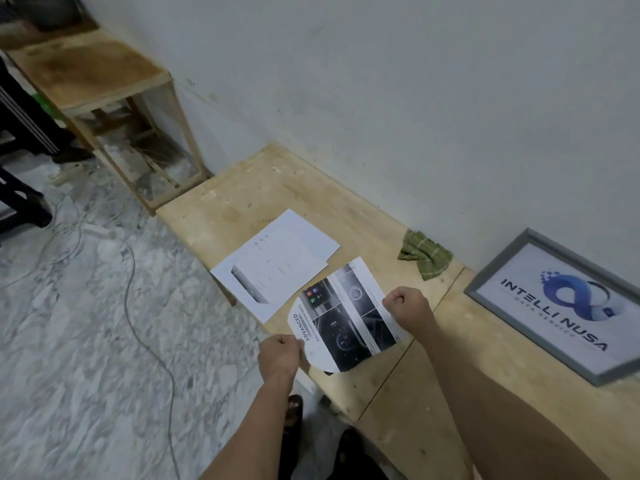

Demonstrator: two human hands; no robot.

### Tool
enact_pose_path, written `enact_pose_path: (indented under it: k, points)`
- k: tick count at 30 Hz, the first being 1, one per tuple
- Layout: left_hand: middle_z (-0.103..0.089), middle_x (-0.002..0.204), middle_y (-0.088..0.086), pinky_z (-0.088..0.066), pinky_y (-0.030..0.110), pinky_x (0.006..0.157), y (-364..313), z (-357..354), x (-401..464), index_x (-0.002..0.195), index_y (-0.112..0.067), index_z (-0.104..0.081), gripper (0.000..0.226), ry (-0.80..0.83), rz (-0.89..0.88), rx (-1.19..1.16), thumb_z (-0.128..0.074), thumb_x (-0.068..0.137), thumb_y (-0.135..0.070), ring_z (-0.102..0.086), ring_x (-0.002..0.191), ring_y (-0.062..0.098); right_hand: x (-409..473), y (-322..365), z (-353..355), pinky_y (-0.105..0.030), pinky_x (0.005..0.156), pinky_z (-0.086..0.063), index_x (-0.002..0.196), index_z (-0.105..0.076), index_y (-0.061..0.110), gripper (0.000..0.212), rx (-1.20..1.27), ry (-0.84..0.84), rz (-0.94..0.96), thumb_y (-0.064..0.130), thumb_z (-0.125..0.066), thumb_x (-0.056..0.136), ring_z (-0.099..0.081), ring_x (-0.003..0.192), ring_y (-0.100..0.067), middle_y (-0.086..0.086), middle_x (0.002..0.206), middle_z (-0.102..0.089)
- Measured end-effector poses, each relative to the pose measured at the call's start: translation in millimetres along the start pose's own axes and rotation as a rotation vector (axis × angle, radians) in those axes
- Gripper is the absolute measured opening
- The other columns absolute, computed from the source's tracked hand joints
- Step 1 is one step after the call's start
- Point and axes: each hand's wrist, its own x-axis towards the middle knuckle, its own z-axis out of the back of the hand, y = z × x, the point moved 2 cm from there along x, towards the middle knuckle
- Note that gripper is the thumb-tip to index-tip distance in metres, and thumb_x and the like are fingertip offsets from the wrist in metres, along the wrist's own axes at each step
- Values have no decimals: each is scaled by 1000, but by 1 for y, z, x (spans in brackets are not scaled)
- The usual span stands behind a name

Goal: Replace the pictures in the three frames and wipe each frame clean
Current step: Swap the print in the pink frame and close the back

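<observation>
Both hands pinch one printed sheet (346, 317) above the bench (408, 382): left hand (280, 355) at its near edge, right hand (408, 304) at its far edge. More sheets (277, 261) lie just beyond, a green cloth (426, 254) further right, a grey frame (557, 306) rightmost.

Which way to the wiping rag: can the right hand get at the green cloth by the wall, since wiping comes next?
Probably yes, once freed. The right hand is closed on the printed sheet; the green cloth lies just beyond it on bare bench, nothing between.
</observation>
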Motion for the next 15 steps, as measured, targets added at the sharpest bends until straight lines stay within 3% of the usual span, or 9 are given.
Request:
enact_pose_path:
  k: [2,4,7,11,13,15]
  points:
    - [-76,77,8,-61,47,81,-4,-1,8,68,-8,-72,13,59,1,-23,-74,80,-8,-71,78,31,0,-1,3,-24,59,-40,58,-51,10,25,4,-38,-39,6,-56,81,-50,68,-18,-7,68,-58]
    - [-68,63,7,-60,40,66,-14,-1,13,61,-3,-64,22,129,-9,-19,-72,82,-3,-63,58,27,-3,-6,8,-25,61,-40,59,-56,3,20,24,-81,-96,4,-57,79,-51,67,-18,-8,67,-59]
    - [-55,56,11,-42,25,45,-35,-8,12,65,-1,-60,22,282,-27,12,-64,85,6,-46,44,17,-19,-19,25,-24,62,-42,59,-64,12,23,99,-117,-180,5,-66,81,-55,66,-14,-3,67,-63]
    - [-65,62,23,-46,29,52,-62,-40,6,64,1,-63,19,461,-71,92,-66,83,1,-57,59,28,-61,-49,56,-28,57,-44,65,-68,7,19,294,-201,-353,4,-68,84,-51,62,-17,-6,67,-62]
    - [-70,76,29,-50,28,53,-68,-66,-8,76,0,-70,12,573,-81,155,-67,87,-1,-63,70,32,-90,-68,75,-29,59,-45,66,-68,7,20,367,-267,-405,3,-67,85,-53,63,-19,-8,68,-64]
    - [-72,82,21,-53,25,52,-74,-98,-34,85,-1,-72,10,685,-148,263,-65,91,3,-66,73,27,-124,-86,101,-31,64,-48,70,-69,6,17,477,-360,-437,3,-66,86,-59,67,-22,-10,73,-68]
